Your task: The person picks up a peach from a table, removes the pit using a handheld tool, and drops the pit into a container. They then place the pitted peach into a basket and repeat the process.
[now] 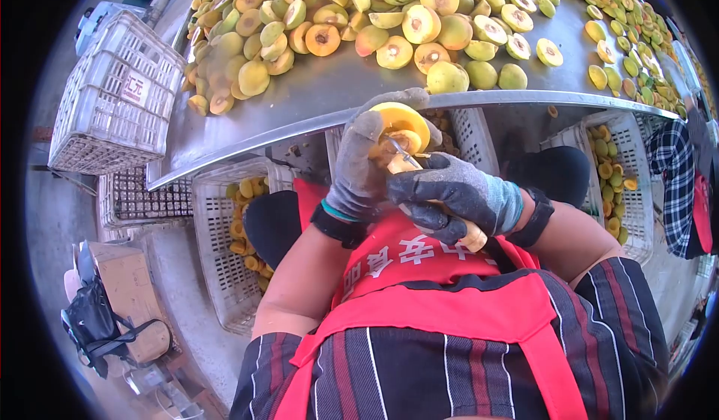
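Note:
Both my hands wear grey work gloves. My left hand is wrapped round a halved yellow fruit, held just past the near edge of the metal table. A tool with a pale wooden handle is gripped in my right hand. Its metal tip touches the cut side of the fruit near the centre. Part of the fruit is hidden behind the fingers and the tool.
Many halved fruits are piled on the metal table. White crates with fruit halves stand below its edge. Another crate stands at the left. A co-worker's checked sleeve shows at the right.

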`<state>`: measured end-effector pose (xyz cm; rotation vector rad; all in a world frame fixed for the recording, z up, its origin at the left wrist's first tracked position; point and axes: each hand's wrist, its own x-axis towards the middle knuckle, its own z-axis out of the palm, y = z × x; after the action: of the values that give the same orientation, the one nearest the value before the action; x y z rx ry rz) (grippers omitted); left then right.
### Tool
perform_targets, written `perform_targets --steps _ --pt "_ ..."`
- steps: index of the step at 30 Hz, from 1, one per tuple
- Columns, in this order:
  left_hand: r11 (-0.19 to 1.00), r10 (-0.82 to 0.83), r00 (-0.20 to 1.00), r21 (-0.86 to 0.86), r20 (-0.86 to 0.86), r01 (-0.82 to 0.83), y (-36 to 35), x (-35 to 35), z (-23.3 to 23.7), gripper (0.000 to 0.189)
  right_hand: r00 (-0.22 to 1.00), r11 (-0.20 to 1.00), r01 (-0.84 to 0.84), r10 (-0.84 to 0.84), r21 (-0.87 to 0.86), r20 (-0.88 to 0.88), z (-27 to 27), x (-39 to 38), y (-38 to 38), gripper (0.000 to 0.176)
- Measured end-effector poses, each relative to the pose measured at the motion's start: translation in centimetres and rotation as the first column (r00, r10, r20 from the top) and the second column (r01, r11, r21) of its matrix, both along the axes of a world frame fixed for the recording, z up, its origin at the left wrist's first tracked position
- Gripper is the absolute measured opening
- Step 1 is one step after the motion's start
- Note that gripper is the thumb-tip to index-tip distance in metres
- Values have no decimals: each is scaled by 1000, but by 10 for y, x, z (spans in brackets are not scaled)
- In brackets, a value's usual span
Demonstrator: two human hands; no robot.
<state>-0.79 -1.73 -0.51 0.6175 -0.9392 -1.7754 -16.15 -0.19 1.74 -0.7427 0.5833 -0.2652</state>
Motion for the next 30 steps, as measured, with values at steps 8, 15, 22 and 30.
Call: perform_targets --steps 8,15,22,30 --pt "913 370 862 308 -345 -269 -3 3 -9 68 984 949 176 -162 -262 73 -1 3 7 23" --pt "778 609 568 -277 553 -564 45 171 14 53 989 985 101 -115 -138 -98 -29 -37 -4 55" --pt "879 461 232 -406 856 -249 -14 93 77 34 993 993 100 -96 60 -67 -41 -36 0 70" --pt "803 405 -251 -211 879 558 -154 -14 -19 62 976 979 202 -202 -10 -83 -40 -52 9 69"
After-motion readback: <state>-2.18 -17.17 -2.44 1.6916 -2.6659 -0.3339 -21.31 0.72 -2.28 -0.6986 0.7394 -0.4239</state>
